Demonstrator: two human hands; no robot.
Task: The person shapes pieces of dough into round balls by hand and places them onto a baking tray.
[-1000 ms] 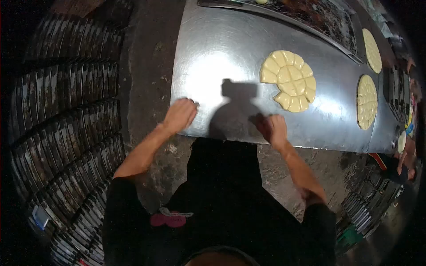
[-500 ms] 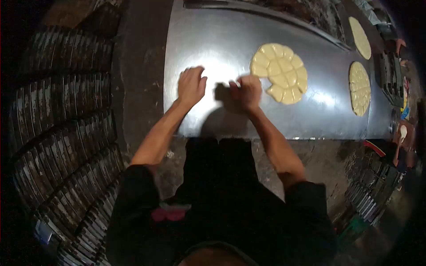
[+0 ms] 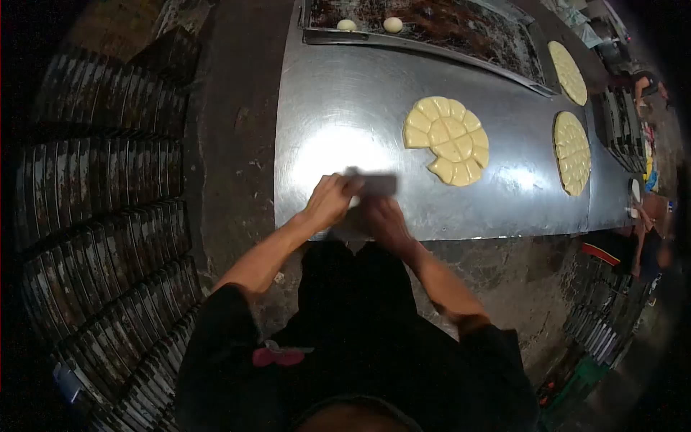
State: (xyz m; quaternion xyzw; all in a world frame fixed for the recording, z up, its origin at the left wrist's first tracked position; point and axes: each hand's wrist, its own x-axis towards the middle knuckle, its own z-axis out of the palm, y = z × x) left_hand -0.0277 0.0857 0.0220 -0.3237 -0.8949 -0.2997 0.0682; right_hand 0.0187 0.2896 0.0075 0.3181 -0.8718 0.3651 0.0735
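A round slab of yellow dough, scored into pieces and with a notch at its lower left, lies on the metal table. To its lower left, near the front edge, my right hand is closed on a blurred grey flat scraper. My left hand is closed beside it, its fingertips at the scraper's left end; whatever they hold is too small to make out. Two more scored dough slabs, one nearer and one farther, lie at the right.
A dark tray with two small dough balls stands along the far edge. Stacked dark pans fill the left side. More pans stand at the right. Another person's arm shows at the far right.
Both hands have moved toward the front edge and come together, the left moving right. The scraper now shows between them. The view has shifted, bringing the tray's dough balls into sight.
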